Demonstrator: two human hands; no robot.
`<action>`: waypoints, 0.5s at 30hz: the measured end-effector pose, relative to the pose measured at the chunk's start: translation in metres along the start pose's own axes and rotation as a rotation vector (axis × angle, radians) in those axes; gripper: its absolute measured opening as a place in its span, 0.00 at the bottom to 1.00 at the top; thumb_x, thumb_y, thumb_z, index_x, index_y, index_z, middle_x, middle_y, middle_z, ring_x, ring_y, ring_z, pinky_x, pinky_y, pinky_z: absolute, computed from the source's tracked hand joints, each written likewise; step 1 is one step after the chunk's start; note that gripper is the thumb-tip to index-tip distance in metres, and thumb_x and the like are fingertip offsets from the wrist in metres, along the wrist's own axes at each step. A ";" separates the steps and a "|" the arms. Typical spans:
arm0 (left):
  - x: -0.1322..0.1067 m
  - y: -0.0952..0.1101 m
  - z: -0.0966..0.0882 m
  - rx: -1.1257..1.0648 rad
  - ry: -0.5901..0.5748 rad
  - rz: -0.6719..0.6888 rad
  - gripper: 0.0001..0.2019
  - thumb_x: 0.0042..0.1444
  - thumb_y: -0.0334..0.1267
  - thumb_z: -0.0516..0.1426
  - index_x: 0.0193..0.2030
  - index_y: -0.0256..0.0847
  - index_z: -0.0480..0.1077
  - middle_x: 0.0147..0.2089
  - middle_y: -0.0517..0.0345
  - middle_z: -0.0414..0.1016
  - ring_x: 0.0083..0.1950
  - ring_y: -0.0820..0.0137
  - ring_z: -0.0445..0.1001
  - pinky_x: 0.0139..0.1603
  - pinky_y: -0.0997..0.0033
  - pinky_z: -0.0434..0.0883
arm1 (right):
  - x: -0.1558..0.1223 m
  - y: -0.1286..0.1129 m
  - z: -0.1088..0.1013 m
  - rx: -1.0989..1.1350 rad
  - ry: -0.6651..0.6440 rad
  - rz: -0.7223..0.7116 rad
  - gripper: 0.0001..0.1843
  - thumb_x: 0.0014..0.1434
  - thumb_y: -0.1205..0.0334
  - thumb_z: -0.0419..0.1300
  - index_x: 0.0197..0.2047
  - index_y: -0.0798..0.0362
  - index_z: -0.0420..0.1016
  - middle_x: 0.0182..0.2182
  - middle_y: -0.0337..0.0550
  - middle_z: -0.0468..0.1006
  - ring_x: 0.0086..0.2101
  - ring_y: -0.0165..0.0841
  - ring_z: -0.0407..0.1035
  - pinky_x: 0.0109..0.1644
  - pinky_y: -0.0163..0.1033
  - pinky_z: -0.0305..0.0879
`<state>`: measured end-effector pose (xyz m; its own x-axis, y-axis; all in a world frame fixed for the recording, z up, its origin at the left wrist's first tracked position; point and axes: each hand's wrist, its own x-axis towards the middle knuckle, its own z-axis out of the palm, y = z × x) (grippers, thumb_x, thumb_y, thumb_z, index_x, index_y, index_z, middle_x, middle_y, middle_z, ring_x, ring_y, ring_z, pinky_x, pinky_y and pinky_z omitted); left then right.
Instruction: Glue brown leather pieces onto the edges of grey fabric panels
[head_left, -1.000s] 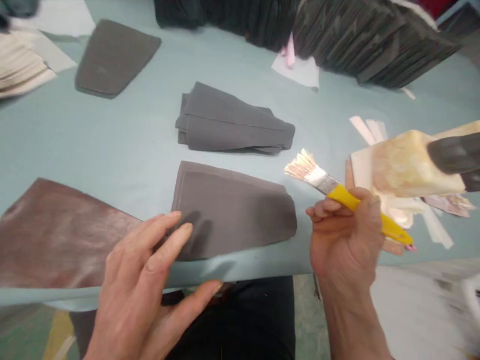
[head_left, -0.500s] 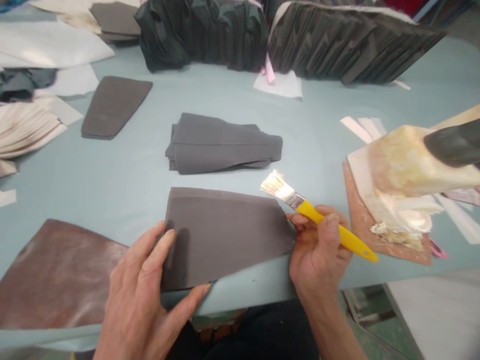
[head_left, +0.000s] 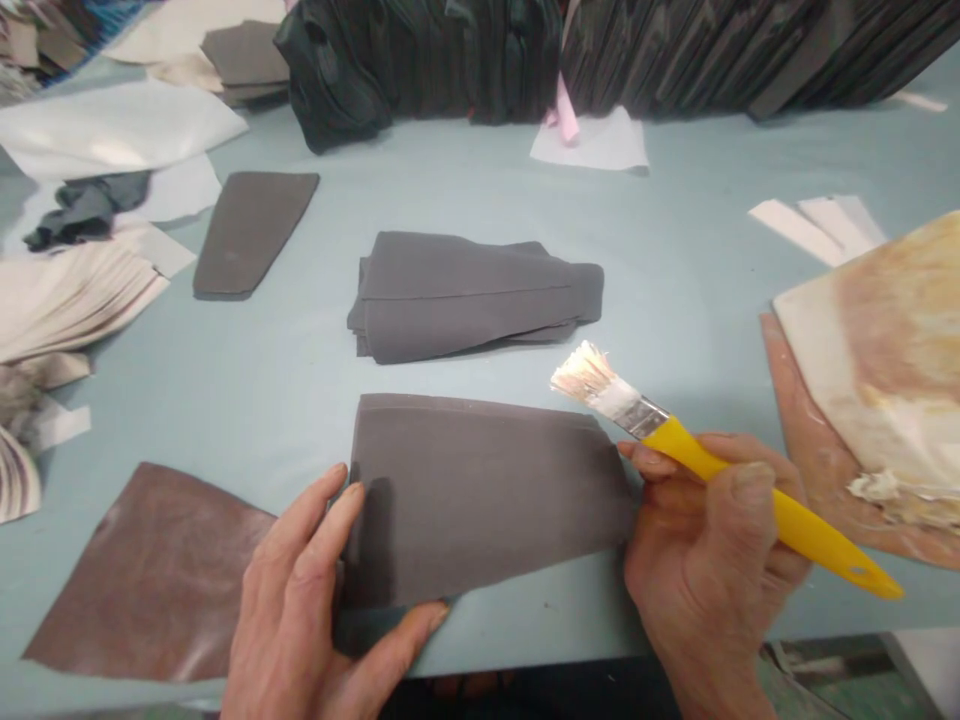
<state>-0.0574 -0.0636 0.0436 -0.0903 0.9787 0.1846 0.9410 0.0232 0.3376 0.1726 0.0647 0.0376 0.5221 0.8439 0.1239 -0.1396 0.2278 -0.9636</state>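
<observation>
A dark grey leather-like panel (head_left: pixel 487 490) lies in front of me, wide at the left and narrower at the right. My left hand (head_left: pixel 315 600) holds its lower left corner, fingertips against the left edge and thumb at the bottom edge. In my right hand (head_left: pixel 712 550) is a flat brush (head_left: pixel 697 455) with a yellow handle and white-coated bristles pointing up and left. Fingertips of that hand touch the panel's right end. Just beyond lies a folded grey stack (head_left: pixel 472 300). A brown leather-like piece (head_left: pixel 157 580) is partly hidden behind my left hand.
Rows of dark pieces (head_left: pixel 465 60) stand along the back of the table (head_left: pixel 300 400). A smaller grey panel (head_left: pixel 255 235) lies at the back left, with pale layered sheets (head_left: pixel 82 290) beyond the left side. At right, a stained whitish container (head_left: pixel 900 320) rests on a tan board (head_left: pixel 810 450).
The view has shifted left and closer, so most things appear farther right and larger. Both hands keep their places at the panel, and the brush stays in my right hand.
</observation>
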 end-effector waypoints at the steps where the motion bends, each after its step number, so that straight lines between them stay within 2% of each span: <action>1: 0.001 0.001 0.000 -0.007 -0.004 -0.007 0.45 0.64 0.56 0.65 0.82 0.51 0.51 0.79 0.41 0.61 0.73 0.37 0.70 0.67 0.33 0.76 | 0.000 0.000 0.001 -0.013 0.004 -0.009 0.15 0.62 0.46 0.72 0.38 0.48 0.80 0.29 0.34 0.77 0.30 0.31 0.74 0.40 0.39 0.71; 8: 0.004 0.003 0.001 -0.057 -0.002 -0.031 0.43 0.64 0.56 0.65 0.81 0.53 0.53 0.79 0.43 0.62 0.75 0.39 0.69 0.69 0.36 0.75 | 0.000 0.000 0.011 -0.069 0.037 -0.041 0.11 0.63 0.51 0.69 0.39 0.48 0.77 0.29 0.33 0.76 0.29 0.31 0.74 0.39 0.39 0.69; 15: 0.012 0.001 0.001 -0.059 -0.001 0.001 0.47 0.62 0.62 0.65 0.82 0.50 0.53 0.79 0.40 0.62 0.75 0.37 0.67 0.71 0.34 0.71 | 0.004 0.004 0.015 -0.106 0.049 -0.125 0.08 0.64 0.55 0.67 0.39 0.50 0.76 0.31 0.30 0.75 0.28 0.27 0.74 0.41 0.38 0.73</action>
<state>-0.0575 -0.0518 0.0455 -0.0891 0.9788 0.1843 0.9203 0.0102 0.3910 0.1612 0.0761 0.0373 0.5702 0.7871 0.2353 0.0175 0.2747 -0.9614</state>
